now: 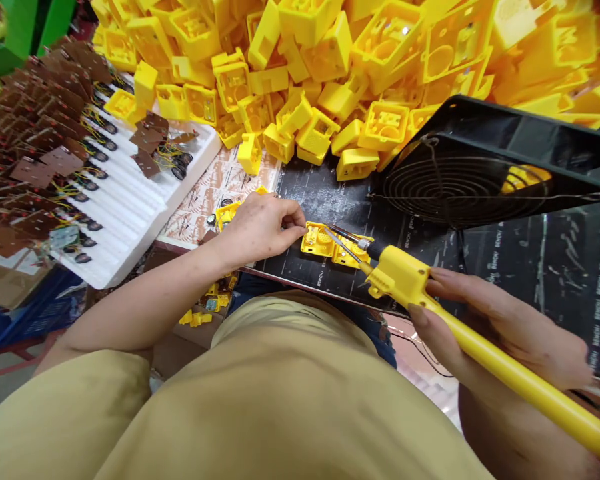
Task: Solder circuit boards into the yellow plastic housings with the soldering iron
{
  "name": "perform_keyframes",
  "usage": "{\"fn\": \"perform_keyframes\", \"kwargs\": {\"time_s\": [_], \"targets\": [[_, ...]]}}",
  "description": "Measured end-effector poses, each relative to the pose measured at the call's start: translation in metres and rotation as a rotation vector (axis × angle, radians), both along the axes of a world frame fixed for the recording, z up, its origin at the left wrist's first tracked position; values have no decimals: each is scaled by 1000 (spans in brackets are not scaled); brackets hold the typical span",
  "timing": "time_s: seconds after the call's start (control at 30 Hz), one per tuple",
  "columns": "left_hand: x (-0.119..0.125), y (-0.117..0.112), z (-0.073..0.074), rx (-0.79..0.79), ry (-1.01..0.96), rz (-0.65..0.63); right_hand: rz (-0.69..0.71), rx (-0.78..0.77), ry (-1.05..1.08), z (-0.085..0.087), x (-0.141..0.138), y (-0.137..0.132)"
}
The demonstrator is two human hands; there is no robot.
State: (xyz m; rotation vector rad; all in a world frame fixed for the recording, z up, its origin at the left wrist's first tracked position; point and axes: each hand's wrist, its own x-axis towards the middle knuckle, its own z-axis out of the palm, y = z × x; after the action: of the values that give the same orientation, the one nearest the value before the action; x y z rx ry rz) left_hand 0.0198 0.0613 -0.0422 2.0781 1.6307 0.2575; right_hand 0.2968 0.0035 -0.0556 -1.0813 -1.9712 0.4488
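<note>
My right hand [500, 327] grips a yellow soldering iron [405, 273] by its long handle. A thin metal tube runs beside the iron's black-and-metal front end. The tips point left, over two small open yellow plastic housings [316, 241] lying side by side on the black bench top. My left hand [263, 225] is at the left edge of the nearer-left housing, thumb and forefinger pinched together; what lies between them is too small to make out. Partly behind that hand is another yellow housing [226, 215] with a small round part beside it.
A large heap of yellow housings [300, 80] fills the back. A black fan [460, 173] with a wire guard stands at the right. On the left, a white foam tray [130, 227] bears many brown circuit boards [40, 147] with wires. Below the bench edge are more yellow parts [200, 317].
</note>
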Motion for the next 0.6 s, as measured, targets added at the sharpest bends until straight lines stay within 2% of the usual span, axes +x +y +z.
{"fn": "perform_keyframes", "kwargs": {"time_s": [0.07, 0.13, 0.37, 0.5, 0.6], "targets": [[2, -1, -1, 25, 40, -8, 85, 86, 27, -8, 3, 3], [5, 0, -2, 43, 84, -27, 122, 94, -1, -11, 5, 4], [11, 5, 0, 48, 200, -68, 224, 24, -48, 1, 1, -2], [14, 8, 5, -2, 250, -82, 249, 67, -119, 2, -5, 0], [15, 8, 7, -13, 267, -98, 252, 113, -97, 9, -12, 1]]}}
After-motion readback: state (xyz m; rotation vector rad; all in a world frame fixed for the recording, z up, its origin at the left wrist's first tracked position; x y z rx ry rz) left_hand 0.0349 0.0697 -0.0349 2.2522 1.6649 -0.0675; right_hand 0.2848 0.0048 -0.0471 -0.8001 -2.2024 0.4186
